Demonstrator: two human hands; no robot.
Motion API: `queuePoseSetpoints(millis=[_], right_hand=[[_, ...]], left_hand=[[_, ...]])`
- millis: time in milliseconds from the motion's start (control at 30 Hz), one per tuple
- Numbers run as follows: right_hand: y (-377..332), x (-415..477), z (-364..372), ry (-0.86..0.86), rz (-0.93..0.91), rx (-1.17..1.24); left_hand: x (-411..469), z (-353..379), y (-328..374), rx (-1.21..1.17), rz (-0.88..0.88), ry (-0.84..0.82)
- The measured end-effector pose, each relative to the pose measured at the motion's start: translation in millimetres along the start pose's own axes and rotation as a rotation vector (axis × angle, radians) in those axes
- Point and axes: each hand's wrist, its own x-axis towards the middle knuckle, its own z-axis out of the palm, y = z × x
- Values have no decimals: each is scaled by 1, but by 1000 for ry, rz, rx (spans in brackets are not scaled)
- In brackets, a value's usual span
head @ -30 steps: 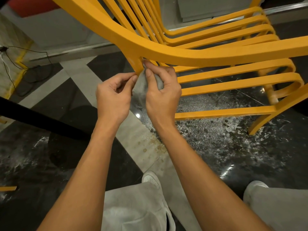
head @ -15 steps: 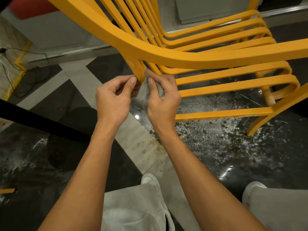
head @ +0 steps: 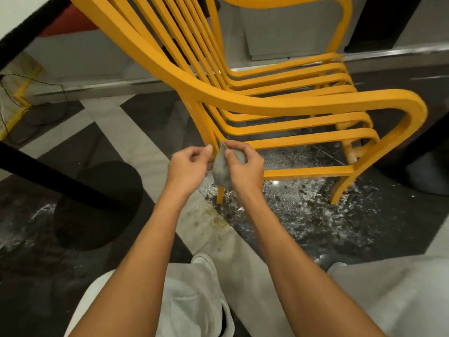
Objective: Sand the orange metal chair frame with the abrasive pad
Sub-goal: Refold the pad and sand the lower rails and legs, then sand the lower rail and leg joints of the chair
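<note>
The orange metal chair frame (head: 279,105) stands on the floor ahead of me, with curved armrest and several slats. My right hand (head: 245,166) pinches a grey abrasive pad (head: 221,172) and holds its top corner against the chair's near rear leg (head: 206,132), low down beside the seat slats. My left hand (head: 188,166) sits just left of the pad with its fingers curled, thumb and forefinger close to the leg; whether it pinches the pad's edge is hidden.
Grey dust and flakes lie on the dark glossy floor (head: 303,215) under the chair. A black pole with a round base (head: 97,203) stands at the left. Cables (head: 14,93) lie at the far left by a wall. My knees are at the bottom.
Both hands and the pad have moved down the leg, from just under the armrest to about seat-slat height. My view has pulled back, showing more of the chair.
</note>
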Motion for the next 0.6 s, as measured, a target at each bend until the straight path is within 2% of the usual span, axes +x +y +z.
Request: queuePoseSetpoints(millis=[100, 267, 433, 500, 600], right_hand=[[-18, -18, -6, -47, -32, -6], [-49, -41, -18, -121, -30, -57], [-70, -52, -30, -241, 99, -173], [-76, -55, -34, -276, 61, -203], [-77, -55, -37, -203, -71, -243]], left_hand=[[-21, 6, 6, -89, -35, -35], [-47, -3, 13, -326, -17, 71], [-61, -11, 21, -365, 36, 55], [-63, -9, 26, -426, 21, 80], [-66, 1, 32, -532, -23, 181]])
